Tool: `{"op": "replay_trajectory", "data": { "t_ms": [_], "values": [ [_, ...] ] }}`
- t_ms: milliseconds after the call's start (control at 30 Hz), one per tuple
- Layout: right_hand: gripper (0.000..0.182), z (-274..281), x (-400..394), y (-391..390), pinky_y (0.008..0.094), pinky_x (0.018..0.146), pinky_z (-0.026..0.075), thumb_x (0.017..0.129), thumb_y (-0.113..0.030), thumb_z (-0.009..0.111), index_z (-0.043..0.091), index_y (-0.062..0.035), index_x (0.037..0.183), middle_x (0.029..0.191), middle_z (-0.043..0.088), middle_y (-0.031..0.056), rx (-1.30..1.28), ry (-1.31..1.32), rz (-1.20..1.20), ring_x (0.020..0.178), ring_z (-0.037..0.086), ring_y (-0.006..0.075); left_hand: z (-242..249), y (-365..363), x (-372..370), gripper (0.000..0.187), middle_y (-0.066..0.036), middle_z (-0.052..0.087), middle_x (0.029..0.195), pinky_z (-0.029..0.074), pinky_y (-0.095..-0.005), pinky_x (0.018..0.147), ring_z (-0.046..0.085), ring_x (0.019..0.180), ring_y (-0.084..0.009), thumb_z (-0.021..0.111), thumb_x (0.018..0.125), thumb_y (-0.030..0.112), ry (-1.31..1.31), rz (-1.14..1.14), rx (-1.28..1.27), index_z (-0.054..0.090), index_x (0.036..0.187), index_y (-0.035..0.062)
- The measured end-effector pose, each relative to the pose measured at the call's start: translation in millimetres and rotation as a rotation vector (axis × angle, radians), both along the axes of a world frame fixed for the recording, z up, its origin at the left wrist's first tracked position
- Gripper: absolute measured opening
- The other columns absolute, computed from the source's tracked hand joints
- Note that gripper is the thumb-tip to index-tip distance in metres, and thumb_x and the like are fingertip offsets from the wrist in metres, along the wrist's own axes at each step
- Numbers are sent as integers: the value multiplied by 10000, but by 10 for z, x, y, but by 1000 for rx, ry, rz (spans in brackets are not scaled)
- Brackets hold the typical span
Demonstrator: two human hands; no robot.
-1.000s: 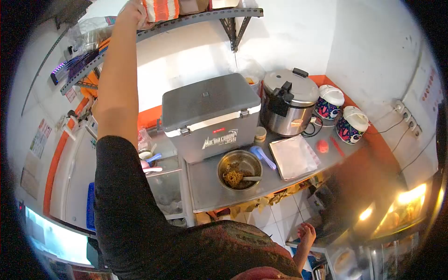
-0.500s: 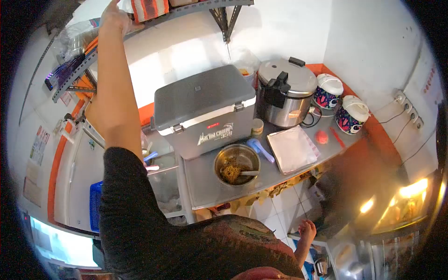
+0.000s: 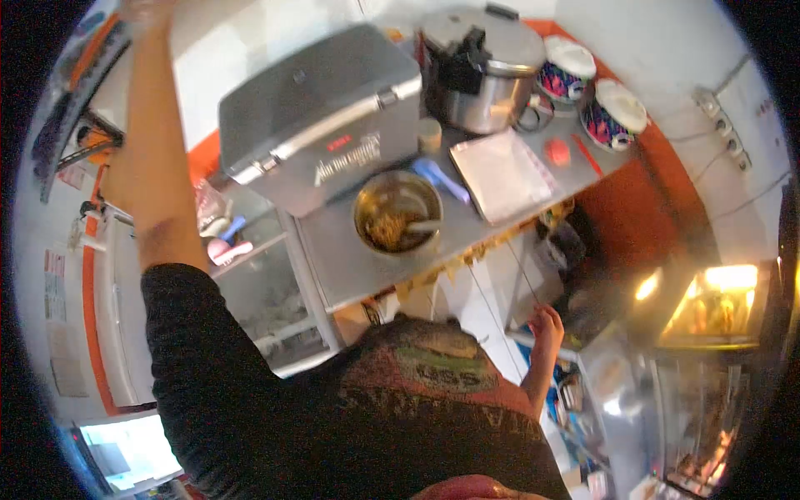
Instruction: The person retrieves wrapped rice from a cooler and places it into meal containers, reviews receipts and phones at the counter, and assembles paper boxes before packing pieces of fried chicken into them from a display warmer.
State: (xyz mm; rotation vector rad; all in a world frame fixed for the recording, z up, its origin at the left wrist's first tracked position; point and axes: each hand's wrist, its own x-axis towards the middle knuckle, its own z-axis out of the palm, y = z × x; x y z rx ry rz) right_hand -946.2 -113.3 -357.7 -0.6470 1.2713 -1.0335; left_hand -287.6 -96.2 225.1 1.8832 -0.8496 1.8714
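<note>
My left arm stretches up to the top left, where my left hand (image 3: 148,8) is blurred and partly cut off at the frame edge near a metal shelf (image 3: 79,100). Whatever its fingers hold cannot be made out. Low on the right, my right hand (image 3: 546,323) hangs beside my body, loosely curled with fingers apart and nothing visible in it. On the metal counter (image 3: 333,271) stands a steel bowl (image 3: 364,196) with noodle-like food (image 3: 387,229) and a pale-handled utensil (image 3: 423,225). Blue tongs (image 3: 442,179) and a stack of white paper sheets (image 3: 504,175) lie to its right.
A grey cooler box (image 3: 321,108) stands behind the bowl. Further right are a large rice cooker (image 3: 492,92), two patterned containers (image 3: 612,117), a pink round item (image 3: 557,152) and a red stick-like item (image 3: 587,154). A lit glass display case (image 3: 717,308) is at the right.
The view has tilted and shifted, so the counter items sit higher and further left. My left hand has moved toward the frame's top edge; my right hand still hangs low.
</note>
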Motion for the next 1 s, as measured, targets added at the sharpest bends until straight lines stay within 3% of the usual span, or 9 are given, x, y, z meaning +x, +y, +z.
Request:
{"op": "replay_trajectory", "data": {
  "t_ms": [133,200,300,400,500,700,900,933,1000],
  "values": [
    [266,89,-36,237,262,709,512,914,-161,620,625,-44,1153,1093,705,93,40,69,20,848,666,150,-177,90,-254,625,-222,601,1253,555,-438,831,665,1002,-351,550,951,195,52,-111,58,310,1524,124],
    [285,43,-87,326,270,717,517,918,-167,622,618,-54,1180,1104,704,93,63,82,13,832,667,153,-307,85,-350,591,-252,618,1208,554,-444,849,659,1019,-386,511,976,272,-174,500,122,332,1525,146],
    [308,57,-152,444,280,730,523,924,-179,621,609,-62,1208,1113,703,94,98,127,-9,824,669,158,-802,17,-498,491,-238,621,1221,487,-456,945,599,1126,-401,520,959,330,213,-80,-18,554,1346,29],
    [302,177,-180,564,302,770,523,925,-186,605,612,-55,1197,1104,701,87,106,178,-17,877,667,167,-1808,-72,-893,343,-168,630,1244,479,-490,930,612,1111,-370,604,900,194,-252,-527,115,621,1229,98],
    [319,279,-241,663,304,774,517,912,-195,619,612,-45,1193,1083,706,86,113,214,-54,873,665,172,-2689,-53,-1714,405,-182,556,1388,419,-461,1062,527,1292,-352,563,970,225,268,-890,469,580,1330,41],
    [253,458,-716,979,275,713,500,898,-183,656,673,-47,1111,981,717,57,114,385,-312,809,639,138,-4178,-53,-2862,441,-177,509,1433,394,-503,1067,510,1290,-382,543,894,58,709,-1316,819,583,1332,29],
    [221,-14,-2288,971,357,792,542,818,-139,667,750,-33,993,908,738,177,106,1069,-712,867,721,269,-4413,121,-3922,387,-184,527,1402,378,-495,1095,495,1304,-377,517,870,-1,967,-1447,913,627,1239,26],
    [251,-138,-2581,912,315,696,530,798,-137,690,751,-39,1021,849,740,132,9,1151,-658,728,688,196,-4464,63,-4029,387,-184,527,1402,378,-495,1095,495,1304,-377,517,870,-1,962,-1438,918,627,1239,26],
    [269,-352,-3050,716,333,751,540,787,-191,731,749,-50,1016,906,740,135,-60,1236,-479,805,706,242,-4536,-46,-4232,399,-191,532,1395,387,-492,1088,499,1301,-376,517,865,-6,822,-1500,952,623,1248,26]
  ]
}}
